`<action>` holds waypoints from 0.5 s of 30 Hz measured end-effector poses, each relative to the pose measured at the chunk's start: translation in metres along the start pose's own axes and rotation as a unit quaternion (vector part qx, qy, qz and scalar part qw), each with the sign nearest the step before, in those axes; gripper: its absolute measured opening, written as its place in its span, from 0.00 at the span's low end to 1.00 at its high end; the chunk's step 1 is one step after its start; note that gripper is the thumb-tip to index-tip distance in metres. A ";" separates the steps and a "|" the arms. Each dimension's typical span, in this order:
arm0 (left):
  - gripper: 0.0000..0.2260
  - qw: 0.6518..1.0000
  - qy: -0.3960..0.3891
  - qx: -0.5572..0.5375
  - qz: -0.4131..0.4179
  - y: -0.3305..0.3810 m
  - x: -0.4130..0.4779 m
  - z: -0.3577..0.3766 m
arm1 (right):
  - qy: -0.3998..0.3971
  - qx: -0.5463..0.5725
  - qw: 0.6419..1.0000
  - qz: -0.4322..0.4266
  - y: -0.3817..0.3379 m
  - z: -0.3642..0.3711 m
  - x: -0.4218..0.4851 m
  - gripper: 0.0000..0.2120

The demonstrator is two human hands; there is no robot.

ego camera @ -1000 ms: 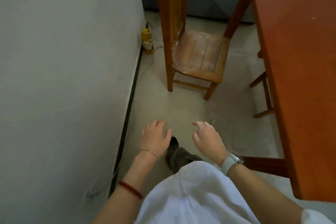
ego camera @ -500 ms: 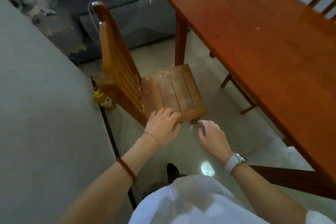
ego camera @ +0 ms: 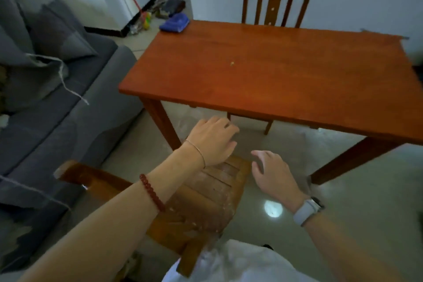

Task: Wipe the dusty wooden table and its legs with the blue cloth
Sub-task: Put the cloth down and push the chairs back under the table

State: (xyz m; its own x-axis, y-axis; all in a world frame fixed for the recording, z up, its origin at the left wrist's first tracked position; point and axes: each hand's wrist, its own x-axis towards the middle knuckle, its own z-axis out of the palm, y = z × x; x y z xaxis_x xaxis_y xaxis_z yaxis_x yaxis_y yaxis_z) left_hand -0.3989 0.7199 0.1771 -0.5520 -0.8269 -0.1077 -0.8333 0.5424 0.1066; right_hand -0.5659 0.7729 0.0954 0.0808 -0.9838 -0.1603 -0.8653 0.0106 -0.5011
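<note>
The reddish wooden table (ego camera: 263, 71) fills the middle of the head view, with two of its legs visible at the near left and near right. The blue cloth (ego camera: 174, 22) lies folded on the table's far left corner. My left hand (ego camera: 212, 141) hovers in front of the table's near edge, fingers loosely curled and holding nothing. My right hand (ego camera: 273, 174) is lower and to the right, fingers relaxed and empty, a watch on its wrist. Both hands are far from the cloth.
A dusty wooden chair (ego camera: 201, 197) stands right below my arms. Another chair (ego camera: 278, 0) sits behind the table by the wall. A grey sofa (ego camera: 57, 103) lines the left side. Small items and a broom (ego camera: 142, 18) lie near the doorway.
My view has swung right from the wall and chair to face the whole table. Both hands stay empty and have risen toward the table's near edge.
</note>
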 end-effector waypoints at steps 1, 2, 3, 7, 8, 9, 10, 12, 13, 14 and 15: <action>0.17 1.000 -0.009 -0.012 0.020 -0.010 -0.009 0.001 | 0.011 0.003 1.000 0.009 -0.011 0.002 -0.004 0.17; 0.17 0.999 -0.020 -0.026 0.034 -0.021 -0.018 0.004 | 0.022 0.002 1.000 0.014 -0.021 0.005 -0.008 0.17; 0.17 0.998 -0.033 -0.038 0.043 -0.031 -0.028 0.007 | 0.032 -0.001 0.999 0.016 -0.031 0.007 -0.012 0.17; 0.17 0.995 -0.080 -0.049 0.046 -0.069 -0.059 0.029 | 0.048 -0.013 0.999 0.014 -0.067 0.020 -0.023 0.17; 0.17 0.994 -0.084 -0.053 0.042 -0.074 -0.066 0.034 | 0.043 -0.022 0.999 0.007 -0.075 0.024 -0.024 0.17; 0.18 0.994 -0.085 -0.057 0.045 -0.080 -0.072 0.037 | 0.036 -0.034 0.999 0.002 -0.084 0.028 -0.026 0.17; 0.18 0.993 -0.086 -0.062 0.056 -0.087 -0.078 0.040 | 0.025 -0.045 0.999 0.001 -0.093 0.031 -0.027 0.17; 0.17 0.990 -0.090 -0.081 0.075 -0.102 -0.092 0.043 | -0.017 -0.052 0.999 0.003 -0.116 0.038 -0.032 0.18; 0.17 0.989 -0.086 -0.088 0.084 -0.111 -0.098 0.044 | -0.041 -0.046 0.998 0.002 -0.127 0.041 -0.035 0.18; 0.17 0.988 -0.081 -0.096 0.095 -0.122 -0.105 0.046 | -0.066 -0.041 0.997 0.001 -0.139 0.044 -0.037 0.18; 0.17 0.986 -0.078 -0.104 0.106 -0.133 -0.111 0.047 | -0.089 -0.036 0.995 0.002 -0.152 0.045 -0.040 0.19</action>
State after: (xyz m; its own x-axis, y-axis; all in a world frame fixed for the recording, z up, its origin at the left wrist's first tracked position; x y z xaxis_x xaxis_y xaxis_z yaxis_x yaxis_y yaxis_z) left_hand -0.2284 0.7470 0.1285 -0.7245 -0.6563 -0.2106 -0.6836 0.6448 0.3420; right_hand -0.4154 0.8185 0.1394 0.1578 -0.9360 -0.3146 -0.8987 -0.0041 -0.4385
